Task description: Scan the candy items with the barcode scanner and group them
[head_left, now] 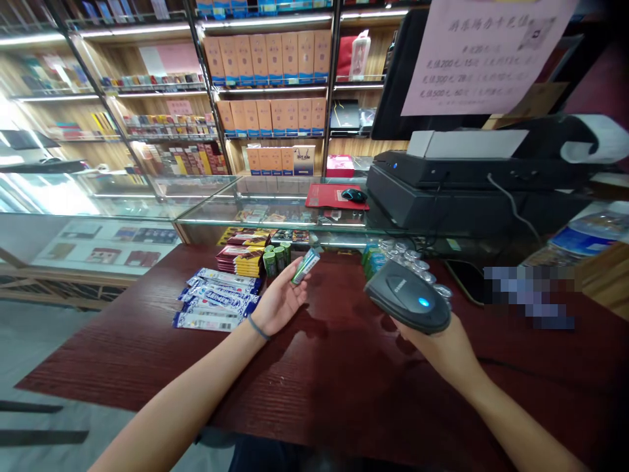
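While the left hand (278, 303) pinched a pack (305, 266) and the right hand (445, 351) clasped the scanner (407, 298), bars (216, 298) beyond the fingers seemingly awaited scanning.

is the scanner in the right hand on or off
On: a blue light glows on top of the scanner, gripped in the right hand; the left hand holds a green pack.
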